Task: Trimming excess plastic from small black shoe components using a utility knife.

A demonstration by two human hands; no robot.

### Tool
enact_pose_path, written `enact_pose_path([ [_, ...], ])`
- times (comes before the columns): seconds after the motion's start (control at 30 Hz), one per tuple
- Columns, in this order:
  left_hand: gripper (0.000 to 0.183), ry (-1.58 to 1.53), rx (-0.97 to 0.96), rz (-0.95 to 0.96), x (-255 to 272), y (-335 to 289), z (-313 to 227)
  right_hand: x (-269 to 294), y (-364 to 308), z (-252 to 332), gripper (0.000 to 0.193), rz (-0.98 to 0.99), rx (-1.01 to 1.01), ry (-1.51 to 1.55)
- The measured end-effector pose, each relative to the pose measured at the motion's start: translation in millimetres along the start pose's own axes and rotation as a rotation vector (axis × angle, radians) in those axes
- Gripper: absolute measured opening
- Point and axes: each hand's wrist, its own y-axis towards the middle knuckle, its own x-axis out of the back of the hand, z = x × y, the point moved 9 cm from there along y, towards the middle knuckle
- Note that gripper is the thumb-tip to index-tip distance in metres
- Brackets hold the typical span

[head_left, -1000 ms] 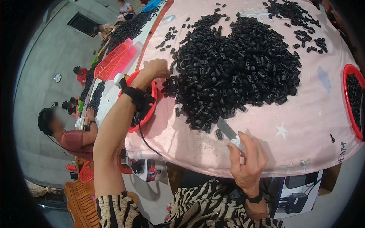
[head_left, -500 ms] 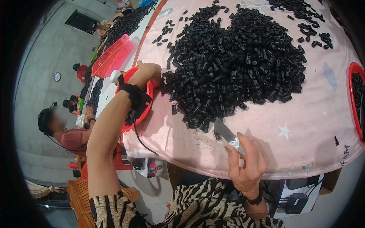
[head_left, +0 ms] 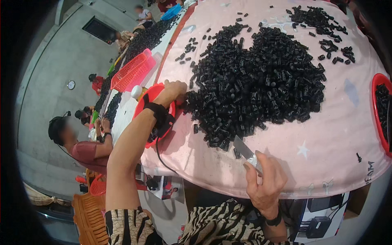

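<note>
My right hand (head_left: 267, 179) grips a short flat blade (head_left: 243, 148) by its whitish wrapped handle. The blade points up and left, at the near edge of a big heap of small black plastic parts (head_left: 255, 85). One loose black part (head_left: 237, 153) lies just beside the blade. My left hand (head_left: 174, 93) reaches over a red basin (head_left: 153, 93) at the heap's left edge; its fingers are bent down and mostly hidden, so any hold is unclear. Black parts lie in the basin, partly behind my wrist. A dark strap and a cable are on my left wrist.
A pink patterned cloth (head_left: 326, 143) covers the table. Another red basin (head_left: 380, 118) of black parts stands at the right edge. A white-capped bottle (head_left: 136, 92) and a pink-red basket (head_left: 131, 71) are at left. Several people sit along a parts-covered table; an orange chair (head_left: 87, 216) is lower left.
The whole view has shifted, with the table scene sitting slightly lower and its left side farther right. My right hand keeps the blade; my left hand stays between the basin and the heap.
</note>
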Motion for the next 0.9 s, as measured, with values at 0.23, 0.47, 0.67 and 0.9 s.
enact_pose_path([
  [0.23, 0.038, 0.14, -0.072, 0.11, -9, -8, -11, 2, -1, 2, 0.032, -0.031, 0.003, 0.005],
  [0.47, 0.026, 0.004, -0.065, -0.056, -3, -6, -6, 2, -2, 1, 0.033, -0.041, -0.001, 0.027],
  [0.67, 0.02, -0.227, -0.231, 0.079, 13, -28, -30, 1, -3, 1, 0.032, -0.037, 0.0, -0.003],
  [0.9, 0.06, -0.682, -0.209, 0.221, 8, -48, -39, -1, -4, 3, 0.03, -0.047, -0.008, -0.007],
])
